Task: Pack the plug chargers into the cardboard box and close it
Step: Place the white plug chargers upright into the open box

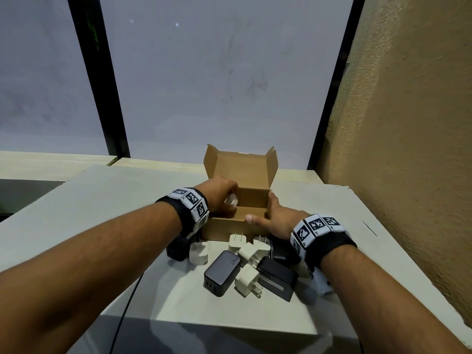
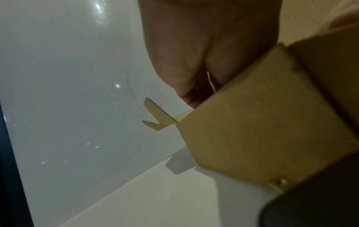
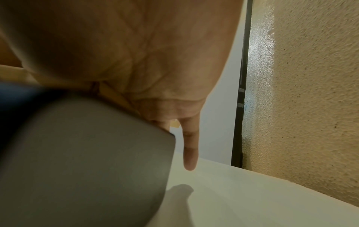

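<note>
Chargers [image 1: 245, 261] mostly lie unpacked near the table's [image 1: 102, 200] front edge. Left hand [image 1: 219, 198] lowers a white charger [image 1: 231, 200] into the open box [image 1: 245, 200]; right hand [image 1: 275, 218], fingers straight, steadies it.

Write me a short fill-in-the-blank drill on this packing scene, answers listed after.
1. The lid of the cardboard box stands ____.
2. The left hand holds a ____ charger at the box's rim.
3. The right hand rests against the box's ____ side.
4. The dark charger marked 65 lies on the ____.

Answers: open; white; right; table
</note>
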A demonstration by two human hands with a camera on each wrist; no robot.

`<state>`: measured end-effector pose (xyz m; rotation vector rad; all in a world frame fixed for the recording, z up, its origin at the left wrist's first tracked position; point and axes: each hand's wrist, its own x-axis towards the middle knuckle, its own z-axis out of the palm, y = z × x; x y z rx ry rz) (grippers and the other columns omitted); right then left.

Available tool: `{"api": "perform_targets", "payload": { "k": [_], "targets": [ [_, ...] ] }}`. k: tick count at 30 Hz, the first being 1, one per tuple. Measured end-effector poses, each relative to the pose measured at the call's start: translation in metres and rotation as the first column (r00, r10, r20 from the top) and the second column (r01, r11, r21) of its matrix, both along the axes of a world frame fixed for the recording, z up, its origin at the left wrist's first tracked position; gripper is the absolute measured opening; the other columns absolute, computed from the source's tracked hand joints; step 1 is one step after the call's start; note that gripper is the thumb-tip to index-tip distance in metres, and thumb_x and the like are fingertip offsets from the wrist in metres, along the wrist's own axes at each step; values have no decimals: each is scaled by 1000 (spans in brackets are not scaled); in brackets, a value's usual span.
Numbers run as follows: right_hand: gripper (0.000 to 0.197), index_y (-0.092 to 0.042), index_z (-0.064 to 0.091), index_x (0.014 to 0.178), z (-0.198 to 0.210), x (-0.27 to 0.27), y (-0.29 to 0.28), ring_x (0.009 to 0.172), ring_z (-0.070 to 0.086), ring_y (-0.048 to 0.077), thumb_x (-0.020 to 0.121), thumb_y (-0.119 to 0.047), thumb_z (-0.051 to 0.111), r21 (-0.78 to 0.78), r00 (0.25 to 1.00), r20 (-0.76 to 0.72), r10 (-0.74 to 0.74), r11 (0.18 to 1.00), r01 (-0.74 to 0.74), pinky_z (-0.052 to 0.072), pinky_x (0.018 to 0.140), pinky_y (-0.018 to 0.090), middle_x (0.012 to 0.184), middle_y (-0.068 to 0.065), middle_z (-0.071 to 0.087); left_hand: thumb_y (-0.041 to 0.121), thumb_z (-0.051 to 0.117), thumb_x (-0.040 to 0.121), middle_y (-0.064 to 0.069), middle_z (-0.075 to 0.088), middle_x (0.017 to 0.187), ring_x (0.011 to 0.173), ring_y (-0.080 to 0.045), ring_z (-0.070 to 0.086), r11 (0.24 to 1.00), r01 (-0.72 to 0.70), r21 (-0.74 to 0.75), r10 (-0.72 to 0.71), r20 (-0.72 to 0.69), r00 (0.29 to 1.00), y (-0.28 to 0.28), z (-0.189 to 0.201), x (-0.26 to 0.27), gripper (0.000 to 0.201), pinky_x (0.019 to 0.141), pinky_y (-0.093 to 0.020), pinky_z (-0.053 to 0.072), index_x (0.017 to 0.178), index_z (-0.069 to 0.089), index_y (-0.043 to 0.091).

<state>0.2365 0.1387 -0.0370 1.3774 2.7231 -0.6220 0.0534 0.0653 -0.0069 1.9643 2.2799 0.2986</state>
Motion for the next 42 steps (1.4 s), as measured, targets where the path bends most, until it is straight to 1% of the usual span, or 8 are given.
{"api": "perform_targets", "payload": {
  "k": [3,8,14,22,31,36,39,42],
  "targets": [
    [128,-38,-3,151,-1,0,1,135,44,32,44,-103,24,-9,1000,-4,1,1000,-1,36,110,51,157,5,33,32,66,82,-6,69,106,96,-25,65,1000,5,-31,-8,-89,996,1,-1,3,33,84,-38,57,111,64,16],
    [113,-32,-4,154,1,3,0,139,39,32,66,-93,34,39,1000,11,-9,999,8,32,113,49,160,6,27,42,57,84,-4,71,100,90,-23,62,1000,22,-16,-26,-286,958,4,-9,5,32,79,-33,54,105,68,21],
    [117,-33,-5,153,-1,3,1,142,35,33,62,-95,32,49,1000,19,-14,999,13,30,114,51,162,7,22,37,69,82,-1,54,109,85,-14,44,996,70,57,-49,-312,949,4,-16,1,23,75,-28,47,99,74,22],
    [114,-32,-9,153,0,2,2,141,37,33,67,-93,33,40,998,55,-26,999,24,31,114,49,161,8,24,40,63,85,-2,57,113,106,-22,51,999,35,13,-28,-386,922,4,-15,2,32,81,-32,40,114,68,26],
    [115,-33,-11,153,-1,3,2,139,39,33,66,-93,34,7,1000,21,-22,1000,22,31,114,49,160,8,26,33,73,78,-3,57,117,104,-25,58,1000,-2,-29,-5,-266,964,0,1,4,48,83,-35,52,124,63,25],
    [126,-38,-4,152,-3,1,5,137,42,31,48,-101,30,-35,998,-60,3,999,-5,35,111,50,159,4,30,18,79,72,-1,53,121,107,-25,58,998,-60,0,59,-166,984,-2,13,4,55,89,-37,54,124,61,19],
    [116,-33,-5,153,-2,2,4,136,43,32,63,-93,39,-37,998,-62,7,999,-10,35,111,48,158,5,31,12,68,85,2,54,123,110,-20,58,999,-18,49,25,-133,991,-9,21,0,39,87,-29,52,123,63,21],
    [108,-27,-8,154,-1,2,3,135,44,33,76,-83,41,-12,999,-34,-17,1000,17,35,111,45,158,8,31,13,67,88,4,59,119,93,-9,56,997,56,56,-52,-75,996,-26,28,0,30,75,-20,43,117,66,19]
  ]
}}
